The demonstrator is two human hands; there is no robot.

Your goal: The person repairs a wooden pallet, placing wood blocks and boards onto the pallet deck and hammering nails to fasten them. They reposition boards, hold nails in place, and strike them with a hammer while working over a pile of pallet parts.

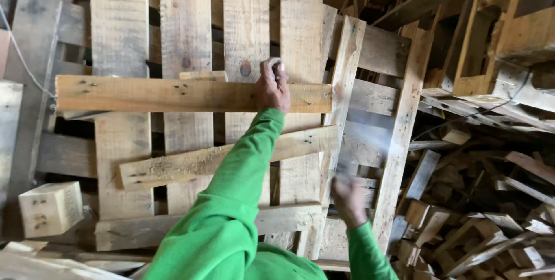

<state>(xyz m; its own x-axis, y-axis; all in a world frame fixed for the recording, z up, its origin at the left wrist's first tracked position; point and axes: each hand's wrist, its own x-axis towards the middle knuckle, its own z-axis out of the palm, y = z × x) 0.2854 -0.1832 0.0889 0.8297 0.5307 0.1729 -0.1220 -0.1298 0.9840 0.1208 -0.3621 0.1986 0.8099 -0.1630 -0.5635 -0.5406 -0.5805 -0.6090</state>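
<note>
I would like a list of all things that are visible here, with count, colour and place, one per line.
pallet: one, pale wood, under the loose boards, centre left
long board: one, light brown, lying across the pallet, upper centre
lower boards: two, pale, slanted across the pallet below it
wooden block: one, pale, lower left
scrap wood pile: many pieces, brown, right side
white cord: one, far left
left hand: pressed on the long board, holding something small and dark, green sleeve
right hand: blurred, lower centre right, green sleeve
</note>
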